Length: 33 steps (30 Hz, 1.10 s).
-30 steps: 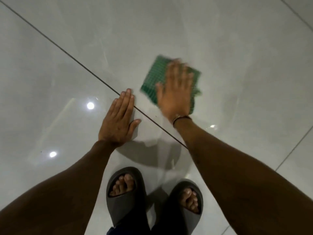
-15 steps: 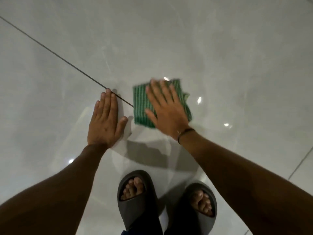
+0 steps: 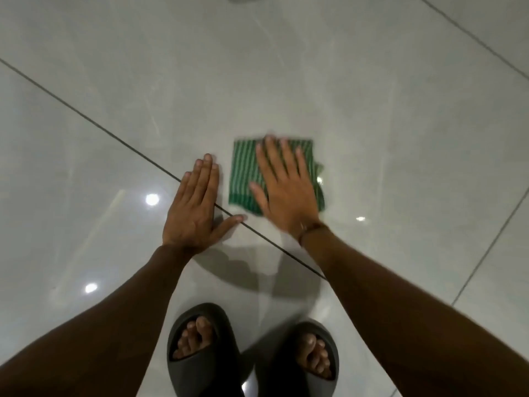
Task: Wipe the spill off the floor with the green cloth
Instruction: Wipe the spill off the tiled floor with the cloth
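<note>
Item: green cloth [image 3: 244, 173], striped, folded to a rough square, lying flat on the floor [image 3: 372, 96] just right of frame centre. Its edges are running nearly square to the frame, the stripes running up and down it with a slight lean; one loose corner is sticking out at the right side.

On it: right hand [image 3: 283, 190], palm down, fingers spread and extended toward the top of the frame. It is pressing the cloth flat, not gripping it; no fold is gathered between thumb and fingers. The cloth is showing mainly left of the hand and past the fingertips, with a sliver along the right edge, so the hand is sitting toward its lower right part. Both are blurring slightly, which suggests a wiping stroke in progress.

Beside it: left hand [image 3: 197, 207], flat on the tile, open and holding nothing, lying just left of the cloth and not touching it, its thumb resting on the dark grout line [image 3: 86, 121] that is running diagonally from upper left to lower right, passing just below the cloth.

Spill: not discernible; bright spots on the tile appear to be lamp reflections.

Outer field: two dark slippers [image 3: 200, 351] at the bottom centre, toes pointing up-frame.

Judgement: the right hand is the working one, the left only bracing.
</note>
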Tool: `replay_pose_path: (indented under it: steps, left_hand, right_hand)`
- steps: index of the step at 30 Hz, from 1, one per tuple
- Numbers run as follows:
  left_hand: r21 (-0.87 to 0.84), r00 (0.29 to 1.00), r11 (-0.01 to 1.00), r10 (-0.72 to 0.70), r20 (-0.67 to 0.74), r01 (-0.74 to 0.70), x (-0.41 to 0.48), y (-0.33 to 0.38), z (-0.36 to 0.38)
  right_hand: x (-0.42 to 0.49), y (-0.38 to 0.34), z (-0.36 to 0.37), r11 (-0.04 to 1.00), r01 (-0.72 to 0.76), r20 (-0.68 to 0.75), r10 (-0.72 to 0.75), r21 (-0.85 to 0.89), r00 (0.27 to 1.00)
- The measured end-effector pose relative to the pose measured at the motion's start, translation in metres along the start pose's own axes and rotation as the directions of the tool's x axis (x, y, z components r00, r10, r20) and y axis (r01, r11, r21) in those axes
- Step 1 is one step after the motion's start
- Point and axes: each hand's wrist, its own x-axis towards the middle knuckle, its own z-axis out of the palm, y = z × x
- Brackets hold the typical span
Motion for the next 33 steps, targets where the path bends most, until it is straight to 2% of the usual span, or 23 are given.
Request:
replay_pose_path:
  steps: [2,4,5,7,9,11,13,15,17,18,20,22,23,25,27,29,30,32,33]
  left_hand:
    - [0.015,0.999,0.999,0.031,-0.018,-0.03,0.005,-0.001,0.002]
    - [0.032,0.999,0.999,0.03,-0.026,-0.029,0.007,-0.004,0.008]
    - [0.038,0.999,0.999,0.026,-0.038,-0.025,0.005,-0.006,0.012]
    - [0.06,0.997,0.998,0.033,-0.063,-0.029,0.004,-0.007,0.019]
    - [0.061,0.998,0.998,0.028,-0.051,-0.024,0.004,-0.007,0.019]
    - [0.041,0.999,0.999,0.009,-0.04,-0.007,0.007,-0.005,0.018]
    - [0.041,0.998,0.999,-0.011,-0.059,0.013,0.008,-0.003,0.017]
    - [0.035,0.996,0.999,-0.007,-0.086,0.01,0.006,-0.005,0.017]
    - [0.031,0.996,0.999,-0.003,-0.092,0.006,0.005,-0.006,0.019]
    - [0.035,0.995,0.999,-0.001,-0.101,0.004,0.005,-0.007,0.019]
    - [0.047,0.993,0.999,0.012,-0.12,-0.006,0.004,-0.006,0.02]
    - [0.064,0.992,0.998,0.015,-0.123,-0.007,0.005,-0.003,0.02]
    - [0.065,0.992,0.998,0.012,-0.125,-0.004,0.005,-0.002,0.019]
    - [0.052,0.99,0.999,0.011,-0.143,-0.003,0.006,-0.002,0.018]
    - [0.06,0.989,0.998,0.005,-0.147,0.004,0.008,0.0,0.016]
    - [0.063,0.992,0.998,0.0,-0.13,0.009,0.007,-0.002,0.016]
    - [0.059,0.992,0.998,0.001,-0.124,0.006,0.007,-0.003,0.016]
    - [0.062,0.994,0.998,0.001,-0.112,0.006,0.007,-0.005,0.017]
    - [0.064,0.993,0.998,0.001,-0.114,0.007,0.006,-0.006,0.018]
  right_hand:
    - [-0.069,0.024,0.008,0.999,0.038,0.036,-0.037,-0.014,0.999]
    - [-0.111,0.075,0.006,0.996,-0.069,0.049,0.072,-0.062,0.996]
    - [-0.114,0.1,0.001,0.983,-0.173,0.039,0.176,-0.059,0.984]
    - [-0.077,0.128,-0.009,0.916,-0.399,-0.033,0.398,-0.036,0.917]
    - [-0.015,0.114,-0.017,0.867,-0.498,-0.107,0.495,0.003,0.862]
    - [0.028,0.075,-0.017,0.896,-0.444,-0.111,0.444,0.027,0.889]
    - [0.023,0.036,-0.006,0.972,-0.231,-0.074,0.233,0.029,0.97]
    - [-0.033,0.02,0.007,0.999,-0.041,-0.008,0.041,0.014,0.999]
    - [-0.095,0.039,0.013,1.0,0.01,0.052,-0.01,-0.01,0.999]
    - [-0.111,0.057,0.011,0.999,-0.03,0.06,0.032,-0.028,0.998]
    - [-0.104,0.089,0.006,0.96,-0.276,0.021,0.277,-0.037,0.961]
    - [-0.056,0.093,-0.005,0.847,-0.532,-0.061,0.531,0.01,0.845]
    - [-0.029,0.085,-0.008,0.818,-0.573,-0.09,0.575,0.045,0.813]
    - [0.013,0.057,-0.009,0.855,-0.514,-0.094,0.519,0.071,0.85]
    - [0.017,0.029,-0.001,0.945,-0.323,-0.076,0.326,0.053,0.942]
    - [-0.03,0.015,0.01,0.994,-0.1,-0.014,0.101,0.036,0.995]
    - [-0.064,0.019,0.014,0.999,-0.03,0.026,0.03,0.033,0.999]
    - [-0.115,0.051,0.017,1.0,-0.014,0.064,0.015,-0.012,0.998]
    - [-0.123,0.073,0.015,0.997,-0.072,0.058,0.074,-0.031,0.996]
